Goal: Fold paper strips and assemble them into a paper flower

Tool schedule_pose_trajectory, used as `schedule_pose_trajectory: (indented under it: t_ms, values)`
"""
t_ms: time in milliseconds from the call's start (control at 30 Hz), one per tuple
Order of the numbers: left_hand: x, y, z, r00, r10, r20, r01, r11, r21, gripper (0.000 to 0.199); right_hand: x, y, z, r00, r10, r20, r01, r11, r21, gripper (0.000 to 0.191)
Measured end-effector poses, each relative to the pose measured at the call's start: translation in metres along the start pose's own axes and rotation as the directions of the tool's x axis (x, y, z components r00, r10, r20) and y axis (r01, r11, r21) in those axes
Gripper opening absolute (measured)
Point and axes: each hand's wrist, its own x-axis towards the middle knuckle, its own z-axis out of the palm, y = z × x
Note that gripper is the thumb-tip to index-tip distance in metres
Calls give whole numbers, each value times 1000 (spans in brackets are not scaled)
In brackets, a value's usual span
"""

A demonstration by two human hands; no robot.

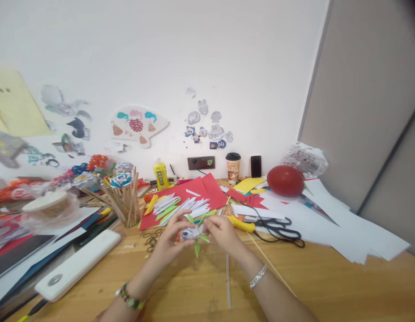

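Note:
Over the near middle of the desk, my left hand has its fingers curled round a white and grey paper flower. Green pointed paper leaves stick out from the flower's side and bottom. On the flower's right, the fingertips of my right hand are pinched at the green leaves. Behind both hands, folded white and green paper strips lie on red paper. A thin white strip rests on the wood below my right hand.
A yellow-handled tool with black cord and black-handled scissors lie right. A stick holder and long white device are left. Behind stand a yellow bottle, a cup and a red balloon.

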Motion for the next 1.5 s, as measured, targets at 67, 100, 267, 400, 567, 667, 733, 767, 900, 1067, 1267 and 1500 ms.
schedule_pose_trajectory:
  t_ms: [67, 100, 267, 400, 567, 667, 733, 767, 900, 1067, 1267, 1500]
  values:
    - [0, 0, -2, 999, -31, -8, 31, 999, -20, 21, 5, -4, -19, 986, 81, -148, -36, 958, 285, 34]
    - [0, 0, -3, 999, -46, -15, 46, 999, -23, 21, 7, -7, -34, 961, 119, -249, 5, 895, 446, 30]
    - [1, 1, -5, 997, -46, -54, 46, 999, 1, 23, 6, -20, -124, 776, 134, -616, 441, 584, 682, 21]
    - [1, 2, -4, 999, -10, -43, 14, 997, 76, 21, 5, -19, -123, 804, 181, -566, 286, 716, 636, 4]
    - [1, 4, -1, 999, 33, -27, -27, 974, 223, 19, 8, -5, -34, 946, 295, -133, -278, 951, 134, 33]
    - [0, 5, 3, 1000, 24, -2, -22, 951, 308, 17, 3, -1, -2, 946, 322, -41, -316, 943, 107, 37]
    - [-1, 4, 6, 999, 21, 30, -30, 931, 363, 17, -1, -1, 5, 937, 347, -34, -337, 927, 162, 37]
    - [-1, 3, 7, 999, 28, 46, -44, 921, 387, 18, -3, -1, 6, 933, 360, -26, -349, 918, 187, 37]
    - [-2, 0, 10, 996, 59, 71, -84, 897, 433, 24, -7, 0, 9, 924, 383, 13, -376, 899, 225, 38]
    - [-1, 3, 9, 999, 35, 21, -41, 930, 366, 18, 0, 5, 4, 932, 361, 24, -332, 828, 452, 34]
    - [1, 5, 4, 999, 21, -41, -9, 960, 280, 20, 9, -3, -80, 891, 222, -397, 146, 688, 711, 29]
    - [1, 6, 4, 999, 7, -38, 3, 965, 264, 21, 10, 4, -61, 909, 255, -330, -74, 878, 474, 27]
